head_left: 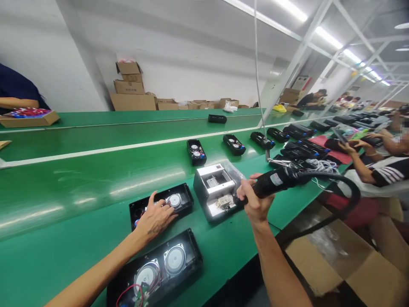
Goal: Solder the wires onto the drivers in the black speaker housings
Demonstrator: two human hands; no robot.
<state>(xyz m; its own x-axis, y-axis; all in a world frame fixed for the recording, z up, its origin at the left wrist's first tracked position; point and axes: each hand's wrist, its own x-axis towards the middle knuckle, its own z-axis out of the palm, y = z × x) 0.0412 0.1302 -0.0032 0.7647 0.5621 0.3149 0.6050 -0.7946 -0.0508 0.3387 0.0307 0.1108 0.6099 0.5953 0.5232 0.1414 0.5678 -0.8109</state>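
My left hand (155, 220) lies on a black speaker housing (182, 199), with its fingers spread near a round silver speaker driver (174, 201). My right hand (254, 197) grips a black corded electric screwdriver (276, 180), with its tip hidden behind my hand. Just left of that hand stands a black-based metal fixture (214, 192) with bright silver panels and a small part inside. Nearer me, a second open housing (188, 266) holds two round drivers and coloured wires.
A green conveyor belt (79, 187) runs past, carrying a row of black speaker units (236, 145). A co-worker's hands (353, 147) work at the right. A cardboard box (338, 256) sits below the belt's near edge. Stacked cartons (131, 87) line the far wall.
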